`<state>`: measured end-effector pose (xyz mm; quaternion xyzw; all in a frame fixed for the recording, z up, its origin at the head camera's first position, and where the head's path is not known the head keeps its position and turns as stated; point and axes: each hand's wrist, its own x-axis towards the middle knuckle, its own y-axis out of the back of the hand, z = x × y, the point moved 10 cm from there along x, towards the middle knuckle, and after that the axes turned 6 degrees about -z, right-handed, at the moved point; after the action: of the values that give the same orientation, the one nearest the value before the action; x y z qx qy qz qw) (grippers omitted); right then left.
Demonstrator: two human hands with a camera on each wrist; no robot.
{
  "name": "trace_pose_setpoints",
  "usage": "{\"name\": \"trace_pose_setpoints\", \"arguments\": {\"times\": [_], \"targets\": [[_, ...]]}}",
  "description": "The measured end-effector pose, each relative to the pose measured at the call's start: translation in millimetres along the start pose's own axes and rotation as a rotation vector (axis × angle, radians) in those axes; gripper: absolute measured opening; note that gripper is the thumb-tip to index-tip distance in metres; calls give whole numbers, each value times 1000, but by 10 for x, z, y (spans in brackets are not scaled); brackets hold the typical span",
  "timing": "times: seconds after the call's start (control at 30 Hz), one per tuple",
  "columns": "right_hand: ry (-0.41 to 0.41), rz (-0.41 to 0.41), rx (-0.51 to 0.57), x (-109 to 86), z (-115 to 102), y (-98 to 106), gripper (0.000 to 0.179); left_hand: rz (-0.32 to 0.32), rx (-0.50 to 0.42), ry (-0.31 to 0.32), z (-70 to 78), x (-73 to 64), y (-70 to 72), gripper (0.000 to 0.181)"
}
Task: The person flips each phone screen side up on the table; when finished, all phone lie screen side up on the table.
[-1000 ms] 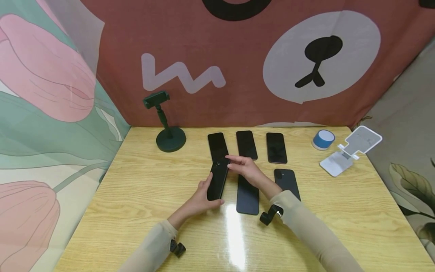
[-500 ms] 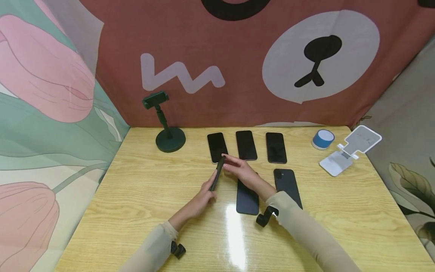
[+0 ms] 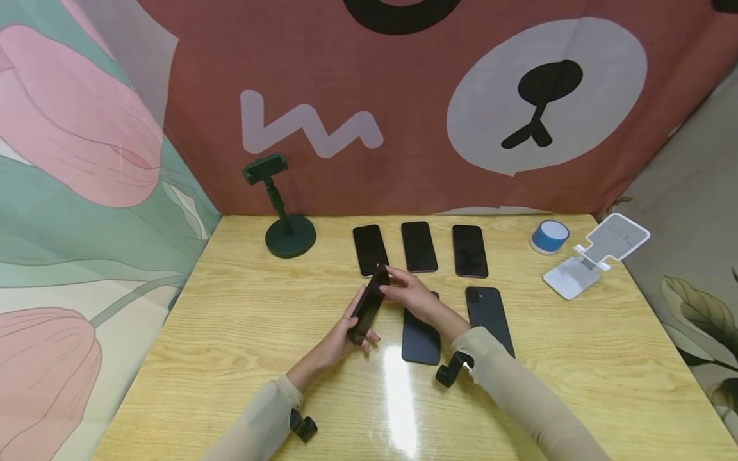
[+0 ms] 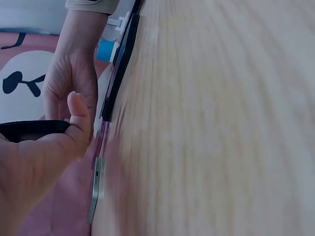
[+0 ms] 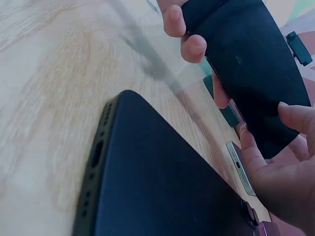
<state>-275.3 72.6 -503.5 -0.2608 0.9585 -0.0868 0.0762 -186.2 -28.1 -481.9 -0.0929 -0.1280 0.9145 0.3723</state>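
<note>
A black smartphone (image 3: 369, 307) is held tilted above the table, its dark glossy face upward. My left hand (image 3: 340, 339) grips its lower end, thumb over the front and fingers beneath. At the upper end my right hand (image 3: 412, 296) pinches it; the right wrist view shows that thumb (image 5: 295, 118) on the dark face. Right beside the right hand lies a dark smartphone (image 3: 420, 336), partly covered by that hand. Another dark smartphone (image 3: 489, 317), with its camera side up, lies near the right sleeve.
Behind the hands lie three phones: left (image 3: 369, 246), middle (image 3: 419, 246) and right (image 3: 469, 251). A dark green phone stand (image 3: 290, 235) stands back left. At back right are a blue-and-white cylinder (image 3: 549, 237) and a white folding stand (image 3: 571, 278).
The held phone has turned over: its camera side showed first, then its thin edge, and now its glossy front. My left hand rolled with it; the right hand stayed at the upper end.
</note>
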Motion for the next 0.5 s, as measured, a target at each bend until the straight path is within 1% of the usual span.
{"name": "trace_pose_setpoints", "arguments": {"times": [0.13, 0.23, 0.37, 0.5], "targets": [[1, 21, 9, -24, 15, 34, 58, -32, -109, -31, 12, 9, -30, 64], [0, 38, -4, -39, 17, 61, 59, -62, -183, -55, 12, 14, -35, 63], [13, 47, -29, -43, 7, 87, 57, -73, -239, -57, -10, -1, -11, 61], [9, 63, -47, -47, 6, 117, 54, -64, -273, -38, -45, -18, 20, 58]]}}
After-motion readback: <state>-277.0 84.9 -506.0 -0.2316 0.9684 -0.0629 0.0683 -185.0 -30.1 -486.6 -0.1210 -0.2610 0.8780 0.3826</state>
